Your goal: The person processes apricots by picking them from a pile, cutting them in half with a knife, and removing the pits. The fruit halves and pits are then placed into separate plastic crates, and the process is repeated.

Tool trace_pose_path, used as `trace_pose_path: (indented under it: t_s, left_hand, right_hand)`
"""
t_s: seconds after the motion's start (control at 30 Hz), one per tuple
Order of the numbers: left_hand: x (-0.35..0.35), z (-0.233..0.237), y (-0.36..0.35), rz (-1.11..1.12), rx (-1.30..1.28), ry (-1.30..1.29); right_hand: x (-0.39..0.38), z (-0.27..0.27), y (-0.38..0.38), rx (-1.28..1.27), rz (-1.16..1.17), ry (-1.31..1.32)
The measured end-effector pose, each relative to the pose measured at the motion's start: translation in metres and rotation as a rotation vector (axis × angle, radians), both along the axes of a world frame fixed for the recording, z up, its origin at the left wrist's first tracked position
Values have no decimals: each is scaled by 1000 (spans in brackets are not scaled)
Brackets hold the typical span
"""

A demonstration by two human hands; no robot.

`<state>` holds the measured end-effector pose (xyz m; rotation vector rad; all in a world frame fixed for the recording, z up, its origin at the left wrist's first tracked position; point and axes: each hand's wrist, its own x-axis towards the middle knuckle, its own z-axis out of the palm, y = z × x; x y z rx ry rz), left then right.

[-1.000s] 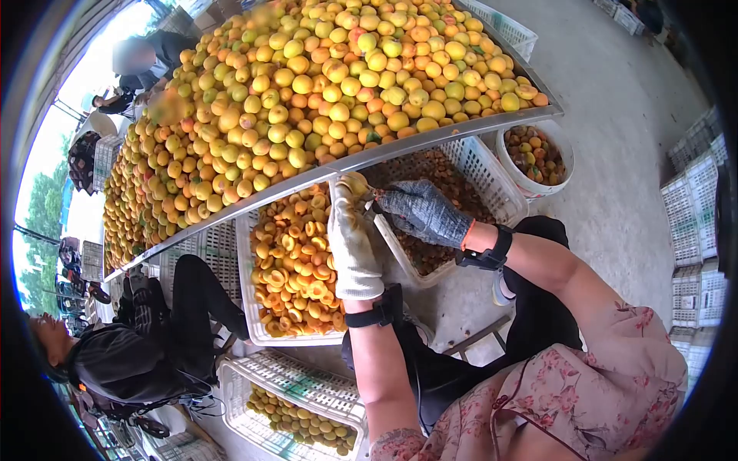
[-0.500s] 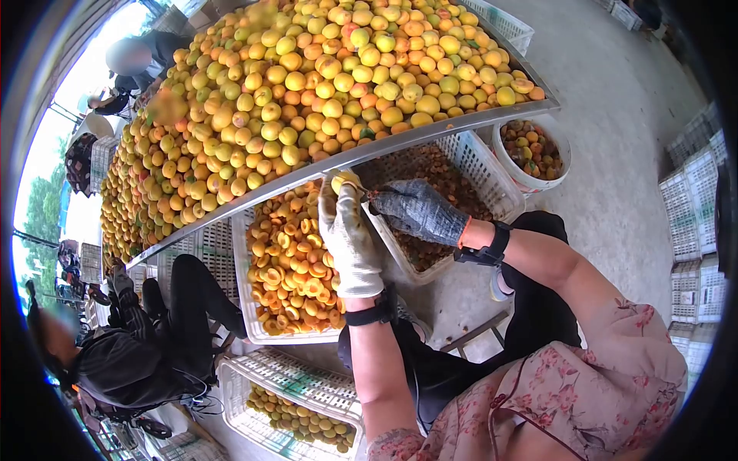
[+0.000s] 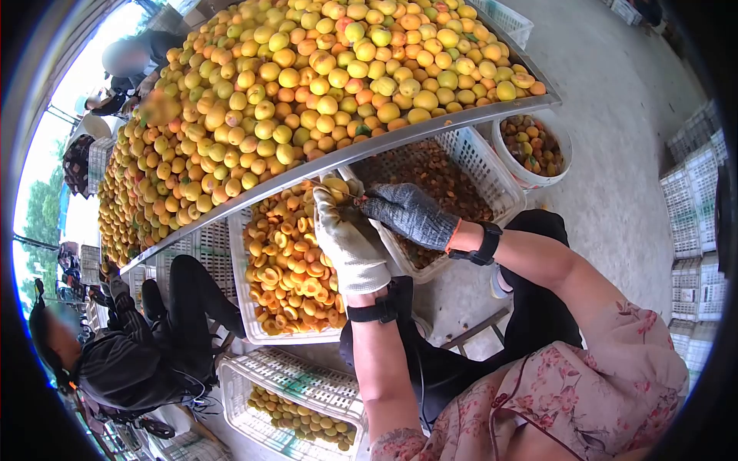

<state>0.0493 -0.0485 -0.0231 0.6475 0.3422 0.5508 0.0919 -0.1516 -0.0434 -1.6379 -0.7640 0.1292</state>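
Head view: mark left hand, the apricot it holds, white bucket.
left hand (image 3: 350, 242), head view, back of the glove.
apricot (image 3: 336, 186), head view, exposed top.
white bucket (image 3: 529, 181), head view, near wall.

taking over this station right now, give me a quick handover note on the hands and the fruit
Left hand, light glove: closed round one apricot, held just below the table edge.
Right hand, dark glove: fingertips pinched at that apricot; whether it holds a blade is hidden.
Done: the crate of halves under the left hand is well filled; the crate of pits beside it holds a brown layer.
Left: the table is heaped with whole apricots.
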Motion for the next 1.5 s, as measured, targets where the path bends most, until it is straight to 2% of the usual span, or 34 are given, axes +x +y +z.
trace_pose_path:
  t_s: [0.03,0.1,0.13,0.23,0.3,0.37,0.4,0.43,0.47,0.5,0.53,0.57,0.63,0.7,0.77,0.83,0.9,0.93,0.97,1.0,1.03,1.07,1.1,1.17,1.2,1.23,1.3,1.37,1.43,1.5]
  left_hand:
    - [-1,-1,2,3,0,3]
    - [1,1,3,12,86,-17]
    - [2,-4,13,-51,-32,-59]
    - [2,7,16,64,-51,-15]
    - [-1,2,24,41,-5,-46]
    - [2,4,14,122,268,27]
    - [2,8,0,128,423,85]
    - [-4,9,-9,69,925,298]
    - [0,5,-21,-7,909,245]
    - [7,-18,-34,136,1198,365]
    - [12,-13,-41,293,1537,324]
    - [13,-14,-37,274,1628,274]
    - [12,-5,-43,300,1566,271]
    - [9,-1,-49,306,1474,375]
    - [7,3,-58,248,1222,443]
    - [7,3,-61,202,1168,509]
    - [11,-10,-60,156,657,356]
    - [12,-12,-58,129,514,340]
    - [11,-21,-54,135,511,344]
    - [10,-35,-48,122,724,357]
    - [8,-46,-44,103,935,372]
    - [8,-56,-42,6,556,281]
    - [4,-51,-42,6,551,289]
    - [0,-42,-41,3,795,228]
    - [7,-59,-37,-69,186,149]
    - [6,-34,-46,-102,-105,118]
    - [4,-29,-44,-118,-34,90]
    - [-5,-1,-34,-332,-112,45]
    - [-1,-13,-15,-616,-109,-200]
    - [-7,16,-26,-475,-51,63]
  right_hand:
    - [-1,-4,2,4,-51,-136]
    - [-3,-8,-4,-59,-53,-173]
    - [-4,-7,-9,-122,-54,-214]
    - [-6,-3,-22,-137,59,-241]
    - [-7,11,-30,-71,48,-204]
    - [-3,31,-35,134,25,528]
    - [9,33,-39,95,30,853]
    - [15,34,-34,118,32,828]
    - [17,32,-28,288,-19,784]
    - [20,27,-21,456,-66,735]
    - [26,13,-16,563,-73,818]
    - [27,11,-15,565,-86,847]
    - [26,10,-8,594,-130,873]
    - [26,8,-5,471,-177,737]
    - [26,2,0,452,-211,644]
    - [21,9,0,270,-286,416]
    - [20,16,-1,177,-334,352]
    - [20,17,-3,69,-369,186]
    - [21,18,-3,-40,-398,19]
    - [21,19,-3,-46,-390,22]
    - [20,20,-4,-86,-382,-94]
    - [21,21,-4,-122,-377,-213]
    - [21,21,-4,-128,-372,-207]
    - [24,21,-6,-110,-355,-527]
    - [23,28,-7,-163,-304,-595]
    - [24,32,-7,-176,-299,-576]
    - [25,34,-8,-95,-292,-657]
    - [28,27,-8,-104,-233,-160]
    - [38,13,-1,309,-149,238]
    - [40,11,-1,309,-87,497]
